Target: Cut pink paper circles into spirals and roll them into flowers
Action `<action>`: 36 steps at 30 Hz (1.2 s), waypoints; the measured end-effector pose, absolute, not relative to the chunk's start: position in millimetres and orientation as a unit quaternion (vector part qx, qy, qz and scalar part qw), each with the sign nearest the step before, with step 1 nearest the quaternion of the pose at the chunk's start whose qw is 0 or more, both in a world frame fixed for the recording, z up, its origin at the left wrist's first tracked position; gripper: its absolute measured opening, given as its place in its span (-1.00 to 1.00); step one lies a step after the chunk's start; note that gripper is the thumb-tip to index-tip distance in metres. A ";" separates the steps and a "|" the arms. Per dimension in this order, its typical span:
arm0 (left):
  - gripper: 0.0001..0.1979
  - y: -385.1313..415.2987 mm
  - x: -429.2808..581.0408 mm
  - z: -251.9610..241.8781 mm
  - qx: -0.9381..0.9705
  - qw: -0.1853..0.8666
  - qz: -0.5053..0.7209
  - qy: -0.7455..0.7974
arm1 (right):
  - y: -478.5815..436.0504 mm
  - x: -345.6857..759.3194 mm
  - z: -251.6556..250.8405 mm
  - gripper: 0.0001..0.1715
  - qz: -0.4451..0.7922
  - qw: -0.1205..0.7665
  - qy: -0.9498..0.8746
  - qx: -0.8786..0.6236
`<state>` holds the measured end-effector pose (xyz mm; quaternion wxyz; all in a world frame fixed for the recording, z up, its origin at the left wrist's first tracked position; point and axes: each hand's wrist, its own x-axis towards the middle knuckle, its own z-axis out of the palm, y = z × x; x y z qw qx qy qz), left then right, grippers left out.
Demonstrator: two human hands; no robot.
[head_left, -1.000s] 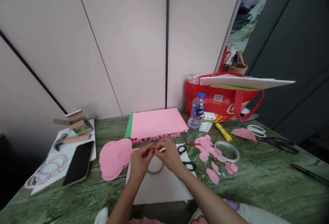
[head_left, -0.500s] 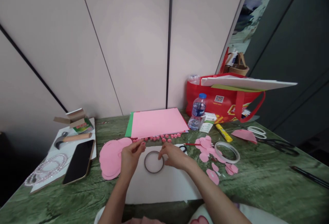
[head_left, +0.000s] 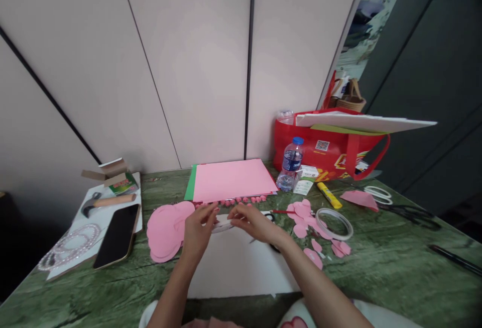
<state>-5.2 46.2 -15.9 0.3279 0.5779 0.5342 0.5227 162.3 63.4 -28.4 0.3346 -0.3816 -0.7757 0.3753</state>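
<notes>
Over the white sheet (head_left: 237,267) on the green desk (head_left: 376,262), the left hand (head_left: 198,230) and right hand (head_left: 256,222) meet. The fingers of both are pinched on a ring (head_left: 221,226), held tilted just above the sheet. This looks like fine two-handed work on its rim, which calls for a steady grip. Pink paper circles (head_left: 165,225) lie just left, with pink card (head_left: 233,180) beyond.

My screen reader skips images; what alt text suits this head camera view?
The left hand and right hand hold a small pale ring over a white sheet on a green marbled table. Pink paper circles lie to the left.
</notes>
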 end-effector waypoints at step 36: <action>-0.55 43.0 5.8 -12.6 0.339 0.409 0.613 0.585 | 59.7 203.7 -8.3 -0.63 0.222 0.251 -0.806 -0.488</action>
